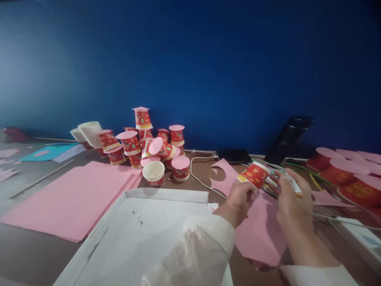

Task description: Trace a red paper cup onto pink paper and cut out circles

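Dark bottle (286, 140) near blue wall (190, 59)

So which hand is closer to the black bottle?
The right hand. It's in front of the black bottle, not touching it. The left hand, holding a red cup, is farther off, to the bottle's left.

Left fingers (247, 188) hold red cup (253, 174); right fingers (285, 186), orange-ended pen (294, 186).

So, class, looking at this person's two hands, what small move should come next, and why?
I'd probably rest the cup on the pink paper to steady it: the left hand holds it tilted near that paper, and the right hand is occupied with what looks like a pen, so only one hand seems to support the cup.
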### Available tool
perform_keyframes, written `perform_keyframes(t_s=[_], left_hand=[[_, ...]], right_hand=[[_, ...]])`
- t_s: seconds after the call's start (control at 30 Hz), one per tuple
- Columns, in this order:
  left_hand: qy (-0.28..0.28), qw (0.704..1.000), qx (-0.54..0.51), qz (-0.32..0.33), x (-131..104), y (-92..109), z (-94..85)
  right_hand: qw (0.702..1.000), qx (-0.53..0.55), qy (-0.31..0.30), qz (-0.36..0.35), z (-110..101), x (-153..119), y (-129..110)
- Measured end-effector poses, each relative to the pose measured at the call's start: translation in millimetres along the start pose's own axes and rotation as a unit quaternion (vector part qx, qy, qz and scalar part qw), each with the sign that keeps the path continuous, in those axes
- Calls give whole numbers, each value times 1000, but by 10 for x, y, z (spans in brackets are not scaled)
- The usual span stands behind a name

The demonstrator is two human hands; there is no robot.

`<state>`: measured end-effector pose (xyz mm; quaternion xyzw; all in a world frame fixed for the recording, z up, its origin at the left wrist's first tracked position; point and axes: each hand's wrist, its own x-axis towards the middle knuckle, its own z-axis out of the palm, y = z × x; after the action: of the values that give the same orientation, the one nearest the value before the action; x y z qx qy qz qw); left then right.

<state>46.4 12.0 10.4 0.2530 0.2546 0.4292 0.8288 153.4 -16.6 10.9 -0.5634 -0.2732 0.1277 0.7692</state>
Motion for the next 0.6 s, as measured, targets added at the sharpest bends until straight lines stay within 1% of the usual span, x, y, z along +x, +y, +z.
perform_keyframes(t_s=[0.03, 0.1, 0.17, 0.2, 0.27, 0.37, 0.47, 0.6], left_hand=[[-1, 1000, 25, -2, -13, 5, 6], [2, 998, 67, -5, -33, 13, 16], [-11, 995, 100, 13, -42, 9, 24], [-27, 993, 109, 35, -44, 1, 28], [-69, 986, 122, 87, -51, -19, 38], [-127, 973, 147, 125, -89, -38, 68], [-156, 961, 165, 160, -157, -27, 109], [-169, 947, 178, 205, -226, -9, 118]], right_hand=[[999, 31, 9, 42, 10, 31, 25], [992, 81, -24, 98, 39, 63, 38], [983, 109, -75, 130, 72, 60, 18], [979, 117, -90, 141, 86, 49, 5], [973, 129, -97, 163, 107, 26, -11], [966, 142, -100, 193, 123, 5, -8], [960, 144, -101, 216, 126, 3, -11], [956, 151, -102, 230, 118, 7, -57]])
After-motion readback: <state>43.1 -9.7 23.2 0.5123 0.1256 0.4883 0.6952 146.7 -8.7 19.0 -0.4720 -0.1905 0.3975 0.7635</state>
